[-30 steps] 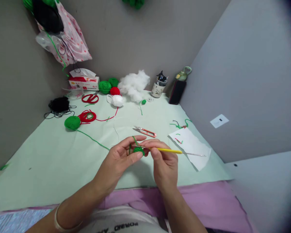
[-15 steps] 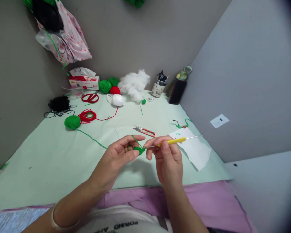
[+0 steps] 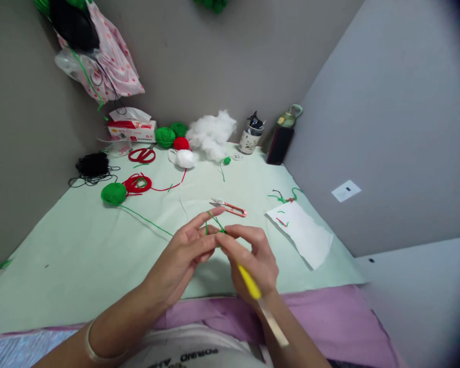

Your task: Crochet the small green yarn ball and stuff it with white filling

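Note:
My left hand (image 3: 186,250) pinches a small green crochet piece (image 3: 214,230), with green yarn looped over its raised forefinger. That strand (image 3: 145,221) runs back over the table to a green yarn ball (image 3: 114,193). My right hand (image 3: 253,255) meets the left at the piece and is closed on a yellow-handled crochet hook (image 3: 249,282), whose handle points back toward my body. The hook's tip is hidden between my fingers.
Red thread snips (image 3: 230,207) lie just beyond my hands. A white paper sheet (image 3: 302,232) with yarn scraps is at the right. Farther back are red yarn (image 3: 138,184), black yarn (image 3: 93,164), red scissors (image 3: 142,155), stuffing (image 3: 212,132), a tissue box (image 3: 132,130), a cup (image 3: 250,139) and a bottle (image 3: 281,138).
My right hand has swung the crochet hook round: its handle pointed right before and now points back toward my body. The hands have drawn closer together at the green piece.

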The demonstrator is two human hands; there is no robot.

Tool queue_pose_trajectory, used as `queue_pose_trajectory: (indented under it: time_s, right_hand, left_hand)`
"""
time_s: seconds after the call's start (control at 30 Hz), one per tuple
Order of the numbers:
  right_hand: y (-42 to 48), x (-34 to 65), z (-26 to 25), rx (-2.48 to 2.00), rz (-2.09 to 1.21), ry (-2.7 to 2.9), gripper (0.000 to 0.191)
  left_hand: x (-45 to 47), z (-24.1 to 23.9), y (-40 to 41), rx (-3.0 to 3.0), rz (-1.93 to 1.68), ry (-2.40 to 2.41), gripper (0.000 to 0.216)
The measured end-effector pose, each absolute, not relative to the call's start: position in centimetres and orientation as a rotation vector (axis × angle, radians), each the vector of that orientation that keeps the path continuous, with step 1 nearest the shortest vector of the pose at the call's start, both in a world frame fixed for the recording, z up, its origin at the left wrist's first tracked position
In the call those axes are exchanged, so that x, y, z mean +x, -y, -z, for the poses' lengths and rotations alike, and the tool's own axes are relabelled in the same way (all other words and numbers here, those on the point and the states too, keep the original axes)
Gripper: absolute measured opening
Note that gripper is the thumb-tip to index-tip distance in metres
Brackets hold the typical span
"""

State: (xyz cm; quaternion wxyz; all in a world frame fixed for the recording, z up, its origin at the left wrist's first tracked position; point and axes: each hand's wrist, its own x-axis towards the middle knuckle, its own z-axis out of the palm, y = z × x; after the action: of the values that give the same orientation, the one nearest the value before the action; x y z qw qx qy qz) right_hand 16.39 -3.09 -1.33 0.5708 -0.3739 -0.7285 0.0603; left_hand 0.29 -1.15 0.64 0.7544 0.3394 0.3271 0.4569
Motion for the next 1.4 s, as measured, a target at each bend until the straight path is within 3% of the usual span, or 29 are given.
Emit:
queue_pose_trajectory:
  time_s: [0.23, 0.33, 0.53, 0.63, 0.8, 1.13, 1.4]
  right_hand:
    - [2.0, 16.1, 0.5, -0.746, -0.785, 1.293, 0.022]
    - [2.1, 15.9, 0.7, -0.811, -0.720, 1.358, 0.024]
    - [3.1, 16.2, 1.7, -0.926, -0.220, 1.658, 0.038]
    - [2.9, 16.6, 1.4, -0.895, -0.371, 1.510, 0.030]
    - [2.0, 16.4, 0.9, -0.795, -0.880, 1.177, 0.018]
    - [1.8, 16.5, 1.2, -0.778, -1.062, 1.087, 0.020]
    - [1.6, 16.7, 1.0, -0.788, -1.033, 1.092, 0.021]
  left_hand:
    - [0.2, -1.1, 0.8, 0.776, -1.000, -0.654, 0.037]
    - [0.7, -0.9, 1.1, 0.871, -1.049, -0.692, 0.033]
    - [0.8, -0.6, 0.8, 0.716, -1.028, -0.708, 0.041]
    - [0.2, -0.6, 0.5, 0.609, -0.900, -0.657, 0.036]
    - [0.3, -0.7, 0.5, 0.698, -0.998, -0.700, 0.032]
    - [0.2, -0.6, 1.1, 0.914, -1.055, -0.822, 0.030]
    - [0.4, -0.8, 0.9, 0.799, -0.931, -0.721, 0.052]
